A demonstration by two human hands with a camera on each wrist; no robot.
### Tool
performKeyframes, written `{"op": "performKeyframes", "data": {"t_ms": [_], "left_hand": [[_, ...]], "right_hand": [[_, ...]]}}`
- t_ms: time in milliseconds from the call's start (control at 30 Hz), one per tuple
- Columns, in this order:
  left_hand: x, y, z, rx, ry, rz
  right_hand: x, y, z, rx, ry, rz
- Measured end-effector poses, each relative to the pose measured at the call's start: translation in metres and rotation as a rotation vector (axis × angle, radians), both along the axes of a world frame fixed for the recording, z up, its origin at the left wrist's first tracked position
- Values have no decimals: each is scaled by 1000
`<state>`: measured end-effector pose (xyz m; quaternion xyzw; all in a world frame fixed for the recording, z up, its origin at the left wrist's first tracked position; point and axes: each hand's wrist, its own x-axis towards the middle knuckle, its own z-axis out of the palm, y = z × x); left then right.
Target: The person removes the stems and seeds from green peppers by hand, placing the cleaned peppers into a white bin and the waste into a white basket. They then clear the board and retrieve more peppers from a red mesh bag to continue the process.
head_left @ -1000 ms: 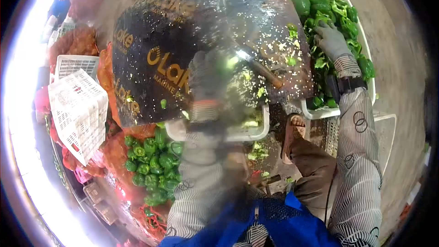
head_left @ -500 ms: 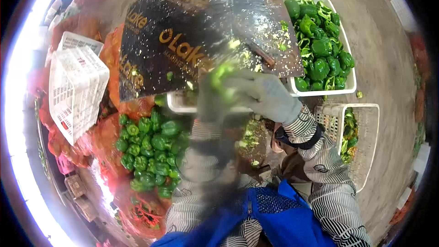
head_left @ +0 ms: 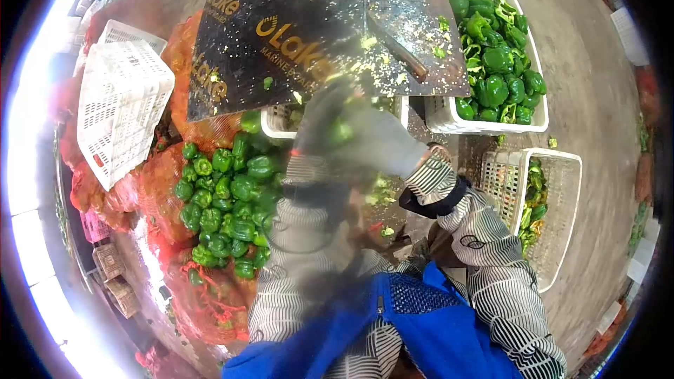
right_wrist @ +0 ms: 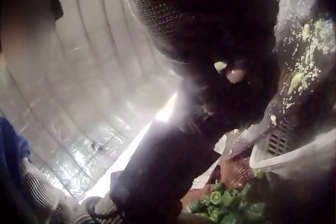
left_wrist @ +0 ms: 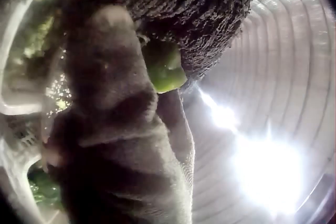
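Left hand (head_left: 319, 116), gloved, pinching a green bell pepper (left_wrist: 167, 74) between both hands; right hand (head_left: 390, 142) beside it, finger closure indeterminable. A steady left grip should best serve two-handed work. Earlier, the right hand reached into the pepper-filled white crate (head_left: 484, 128), now to its right.

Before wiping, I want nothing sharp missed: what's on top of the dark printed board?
On the board: a brown-handled knife, pale seeds and green pepper scraps. The blurred left hand hides part of the near edge; anything there is covered.
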<state>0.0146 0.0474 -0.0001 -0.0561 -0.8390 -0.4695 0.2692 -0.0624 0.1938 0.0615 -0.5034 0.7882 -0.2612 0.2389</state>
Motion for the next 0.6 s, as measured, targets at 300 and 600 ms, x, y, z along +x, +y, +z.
{"op": "performKeyframes", "data": {"t_ms": [300, 600], "left_hand": [[-17, -1, -14, 258, -232, -137], [-9, 6, -25, 746, -341, -170]], "right_hand": [[-30, 11, -13, -34, -238, 182], [-34, 15, 5, 83, -630, 56]]}}
